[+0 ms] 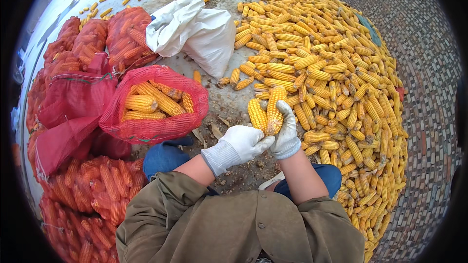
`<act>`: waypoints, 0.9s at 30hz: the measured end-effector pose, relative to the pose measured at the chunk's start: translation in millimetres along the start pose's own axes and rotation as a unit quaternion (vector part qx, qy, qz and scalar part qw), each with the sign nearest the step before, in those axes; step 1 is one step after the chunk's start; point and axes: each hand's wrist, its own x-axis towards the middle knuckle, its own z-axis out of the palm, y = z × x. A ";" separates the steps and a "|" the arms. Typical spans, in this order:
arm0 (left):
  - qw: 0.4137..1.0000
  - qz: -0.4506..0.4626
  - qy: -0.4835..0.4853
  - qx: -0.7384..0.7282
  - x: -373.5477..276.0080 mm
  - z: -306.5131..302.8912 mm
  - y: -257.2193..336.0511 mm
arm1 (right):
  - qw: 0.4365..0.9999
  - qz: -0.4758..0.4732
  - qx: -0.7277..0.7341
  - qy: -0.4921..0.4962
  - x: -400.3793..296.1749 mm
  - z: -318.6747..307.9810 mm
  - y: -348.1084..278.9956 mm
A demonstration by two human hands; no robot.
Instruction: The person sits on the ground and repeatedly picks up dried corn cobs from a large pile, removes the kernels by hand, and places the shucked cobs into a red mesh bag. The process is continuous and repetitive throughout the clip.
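Observation:
My left hand (242, 144), in a white knit glove, is closed around the lower end of one yellow corn ear (257, 114). Its thumb reaches to the butt of a second corn ear (276, 111). That second ear stands upright in my right hand (286, 131), whose white glove is soiled at the fingers. Both ears are husked and side by side, with their lower ends close together. To the left of my hands, a red mesh sack (161, 131) gapes at the top, with several corn ears (155, 98) inside.
A large heap of corn ears (329, 76) spreads along the right, beside brick paving (420, 62). Filled red mesh sacks (128, 38) line the left. A white woven sack (208, 38) stands ahead. Loose kernels and husk scraps (217, 130) litter the concrete floor between my knees.

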 end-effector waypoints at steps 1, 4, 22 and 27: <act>0.993 -0.027 -0.004 -0.117 -3.8 4.5 -0.5 | 1.000 -0.003 0.005 -0.015 -1.5 1.1 0.7; 0.891 -0.115 -0.014 -0.438 -8.7 7.0 -0.3 | 0.998 -0.013 0.030 -0.051 -3.0 1.0 -1.3; 0.964 -0.217 -0.004 0.156 -97.4 -90.9 -4.2 | 0.955 0.086 -0.182 -0.216 34.6 74.9 -0.8; 0.777 -0.305 0.451 0.315 -160.7 -159.9 -116.0 | 0.802 0.262 -0.417 -0.338 97.4 152.8 96.4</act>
